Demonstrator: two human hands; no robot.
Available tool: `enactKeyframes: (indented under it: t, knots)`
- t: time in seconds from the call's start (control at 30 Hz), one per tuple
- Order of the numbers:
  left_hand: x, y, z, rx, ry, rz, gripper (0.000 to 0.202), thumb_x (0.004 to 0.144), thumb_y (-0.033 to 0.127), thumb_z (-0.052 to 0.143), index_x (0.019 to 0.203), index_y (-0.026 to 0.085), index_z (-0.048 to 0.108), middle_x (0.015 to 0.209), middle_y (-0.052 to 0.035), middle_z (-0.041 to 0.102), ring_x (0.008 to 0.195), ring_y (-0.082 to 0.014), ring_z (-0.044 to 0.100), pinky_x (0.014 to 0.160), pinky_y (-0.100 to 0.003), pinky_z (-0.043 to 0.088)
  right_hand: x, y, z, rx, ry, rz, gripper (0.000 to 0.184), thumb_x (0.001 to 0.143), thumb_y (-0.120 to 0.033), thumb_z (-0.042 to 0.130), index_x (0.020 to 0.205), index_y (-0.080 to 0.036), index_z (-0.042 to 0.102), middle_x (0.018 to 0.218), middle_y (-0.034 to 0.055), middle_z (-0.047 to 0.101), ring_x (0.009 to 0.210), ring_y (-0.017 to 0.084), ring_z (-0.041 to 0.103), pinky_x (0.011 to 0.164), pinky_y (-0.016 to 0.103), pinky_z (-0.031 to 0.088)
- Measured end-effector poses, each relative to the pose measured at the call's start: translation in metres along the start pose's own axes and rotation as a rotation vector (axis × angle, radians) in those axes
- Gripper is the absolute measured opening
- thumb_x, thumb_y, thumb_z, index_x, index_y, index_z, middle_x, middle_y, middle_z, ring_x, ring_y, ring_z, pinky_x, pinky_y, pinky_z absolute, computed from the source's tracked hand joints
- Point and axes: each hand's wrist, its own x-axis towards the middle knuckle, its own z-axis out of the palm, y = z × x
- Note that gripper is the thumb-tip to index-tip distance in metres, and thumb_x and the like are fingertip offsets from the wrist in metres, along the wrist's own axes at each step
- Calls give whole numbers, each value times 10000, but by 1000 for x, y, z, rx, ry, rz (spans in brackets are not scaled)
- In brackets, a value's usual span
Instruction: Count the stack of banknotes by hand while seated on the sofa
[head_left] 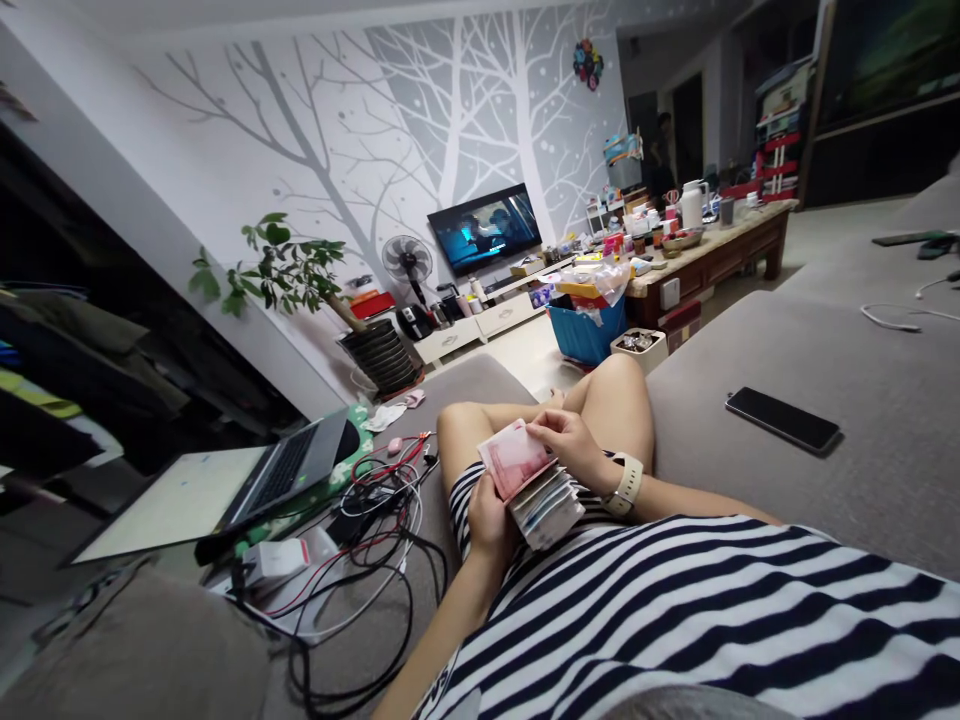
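Note:
I sit on a grey sofa (787, 500) in a black-and-white striped garment. My left hand (487, 520) is closed around the lower edge of a thick stack of banknotes (529, 485) resting on my lap. My right hand (570, 440), with a pale watch on the wrist, pinches the top pink note at the stack's upper edge. The stack is fanned slightly, with pink notes on top and paler ones beneath.
A black phone (782, 419) lies on the sofa to my right. An open laptop (247, 485) and a tangle of cables (375, 530) lie at my left. Beyond stand a cluttered coffee table (720, 250), a blue bin (585, 330), a TV (484, 230), a fan and a potted plant (300, 280).

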Motion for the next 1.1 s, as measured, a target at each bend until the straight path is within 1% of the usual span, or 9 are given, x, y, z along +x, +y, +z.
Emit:
enactKeyframes:
  t: [0.07, 0.13, 0.2, 0.33, 0.43, 0.53, 0.67, 0.87, 1.1]
  knots:
    - [-1, 4, 1, -181, -62, -76, 137, 664, 321, 571, 654, 207, 645, 712, -53, 676, 727, -226, 601, 665, -314, 464, 0, 1, 0, -7, 10, 1, 367, 690, -499, 666, 628, -165, 528, 581, -34, 490, 566, 102, 415, 541, 243, 344]
    - [-2, 8, 3, -419, -78, -187, 183, 689, 362, 558, 637, 205, 636, 666, -50, 666, 728, -233, 612, 666, -323, 469, 0, 2, 0, -10, 24, 5, 358, 690, -491, 667, 629, -164, 534, 583, -33, 493, 563, 102, 418, 536, 242, 343]
    - [-3, 11, 5, -545, -86, -227, 177, 681, 364, 590, 621, 203, 632, 623, -43, 654, 738, -238, 619, 672, -323, 471, 0, 3, 0, -14, 34, 6, 352, 690, -485, 665, 627, -162, 540, 583, -31, 497, 560, 103, 420, 532, 243, 341]
    - [0, 6, 11, -610, -109, -228, 169, 682, 341, 603, 580, 206, 614, 599, -34, 642, 734, -229, 619, 682, -322, 477, 3, 8, -1, -30, 58, 14, 352, 688, -488, 662, 624, -160, 551, 573, -30, 499, 552, 102, 419, 520, 240, 338]
    - [3, -5, 15, -627, -137, -238, 210, 701, 346, 545, 559, 204, 602, 592, -23, 618, 627, -187, 577, 646, -312, 473, 6, 13, -5, -15, 71, 46, 347, 686, -481, 669, 629, -157, 556, 568, -34, 494, 540, 96, 409, 513, 237, 334]
    - [4, -14, 17, -559, -83, -204, 174, 656, 299, 570, 517, 195, 578, 555, 3, 562, 544, -141, 491, 582, -272, 442, 6, 16, -10, 6, 56, 63, 336, 698, -470, 672, 645, -156, 564, 574, -36, 492, 538, 94, 404, 515, 236, 331]
    - [0, -15, 17, -536, -46, -175, 175, 629, 267, 582, 473, 197, 546, 542, 13, 534, 547, -127, 459, 552, -246, 417, 1, 17, -17, -26, 57, 46, 325, 706, -464, 673, 667, -154, 584, 594, -30, 509, 553, 100, 413, 521, 237, 326]
    - [-8, -9, 19, -709, -135, -270, 123, 638, 312, 581, 599, 203, 624, 617, -16, 636, 612, -181, 575, 604, -300, 480, -10, 18, -15, -23, 24, 52, 314, 719, -450, 672, 650, -164, 561, 598, -32, 497, 565, 103, 411, 537, 243, 333]
    - [-6, -19, 18, -876, -158, -302, 192, 666, 312, 610, 759, 160, 683, 705, -50, 696, 765, -240, 668, 713, -358, 522, -18, 13, -10, -40, -35, 78, 304, 740, -464, 661, 707, -169, 594, 647, -11, 539, 598, 116, 433, 554, 248, 356]
